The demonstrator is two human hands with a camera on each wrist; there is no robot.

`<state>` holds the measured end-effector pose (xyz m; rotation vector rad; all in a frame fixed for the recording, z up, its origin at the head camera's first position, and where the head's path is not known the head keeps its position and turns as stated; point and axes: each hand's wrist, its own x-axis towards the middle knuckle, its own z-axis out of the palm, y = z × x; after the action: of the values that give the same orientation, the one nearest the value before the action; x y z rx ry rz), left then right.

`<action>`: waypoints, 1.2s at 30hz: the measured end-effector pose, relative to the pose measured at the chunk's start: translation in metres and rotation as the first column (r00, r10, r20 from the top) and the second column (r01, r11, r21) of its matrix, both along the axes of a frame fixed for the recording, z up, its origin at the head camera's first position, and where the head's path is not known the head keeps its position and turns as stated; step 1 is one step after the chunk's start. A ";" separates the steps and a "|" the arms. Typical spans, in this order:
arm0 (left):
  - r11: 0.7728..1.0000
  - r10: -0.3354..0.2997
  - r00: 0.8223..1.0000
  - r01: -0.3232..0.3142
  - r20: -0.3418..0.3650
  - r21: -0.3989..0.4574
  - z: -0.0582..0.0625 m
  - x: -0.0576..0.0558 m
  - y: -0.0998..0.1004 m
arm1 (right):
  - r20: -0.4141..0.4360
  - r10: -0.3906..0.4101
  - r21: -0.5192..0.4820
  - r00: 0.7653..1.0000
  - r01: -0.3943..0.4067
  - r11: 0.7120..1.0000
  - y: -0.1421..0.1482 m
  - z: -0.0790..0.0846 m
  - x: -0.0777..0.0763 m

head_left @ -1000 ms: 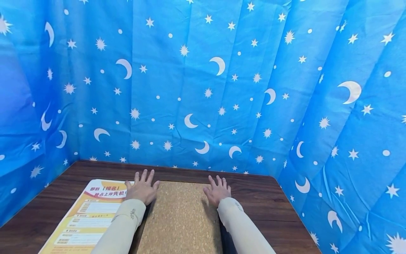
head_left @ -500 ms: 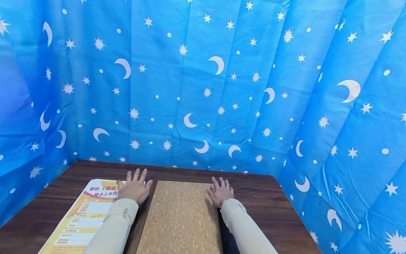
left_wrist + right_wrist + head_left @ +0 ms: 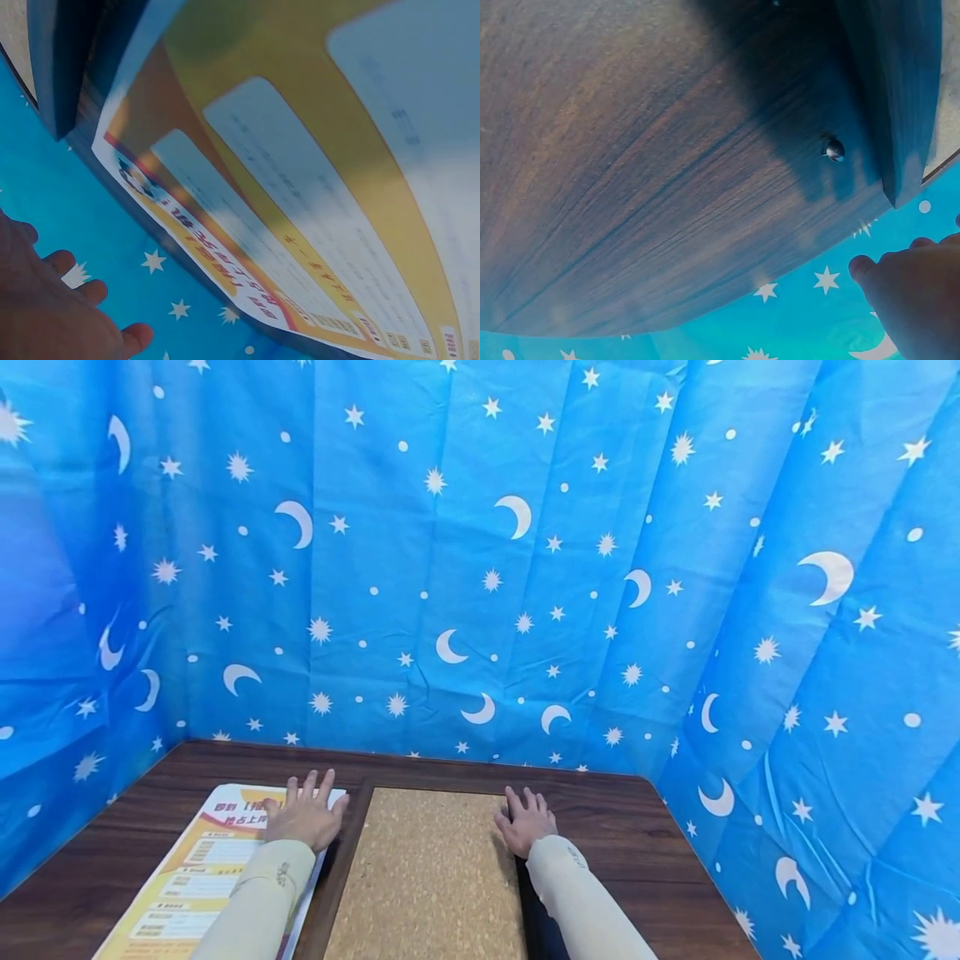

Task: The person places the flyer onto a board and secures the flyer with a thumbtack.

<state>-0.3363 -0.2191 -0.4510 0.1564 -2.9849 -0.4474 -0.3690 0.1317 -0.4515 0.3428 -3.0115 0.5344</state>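
Note:
A rectangular cork board [image 3: 427,868] in brown tones lies in front of me, with a thick dark wooden side [image 3: 889,90] visible in the right wrist view. To its left, over the upper part of a yellow and white printed poster [image 3: 180,885], my left hand [image 3: 303,821] hovers palm down with fingers spread. My right hand [image 3: 527,822] is also spread, beside the board's upper right edge, its thumb overlapping the cork in the head view. Neither hand holds anything. In the left wrist view the poster fills most of the picture, with fingers [image 3: 90,291] at lower left.
The dark wood-grain table [image 3: 637,860] spreads out on both sides. A blue curtain [image 3: 450,568] with white moons and stars hangs behind and at both sides. One small shiny round piece [image 3: 834,150] sits on the wood near the board's side.
My left hand has drifted left, away from the board's edge and over the poster. The right hand has shifted slightly right and nearer. The board and poster have stayed put.

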 end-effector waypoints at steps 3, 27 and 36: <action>1.000 0.005 1.000 -0.005 -0.008 -0.001 0.000 0.002 -0.005 | 0.005 0.000 -0.013 1.000 0.000 1.000 0.003 0.002 0.003; 0.998 0.052 0.998 -0.053 0.022 0.025 -0.010 0.012 -0.043 | 0.009 -0.022 -0.032 1.000 0.022 0.999 0.031 -0.008 0.005; 0.998 0.068 0.998 -0.068 -0.011 0.002 -0.016 0.017 -0.061 | 0.019 -0.034 -0.008 0.999 0.034 0.999 0.044 -0.014 0.003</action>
<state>-0.3191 -0.2806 -0.4671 0.2542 -2.9578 -0.4420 -0.3664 0.1753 -0.4653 0.2872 -3.0259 0.5502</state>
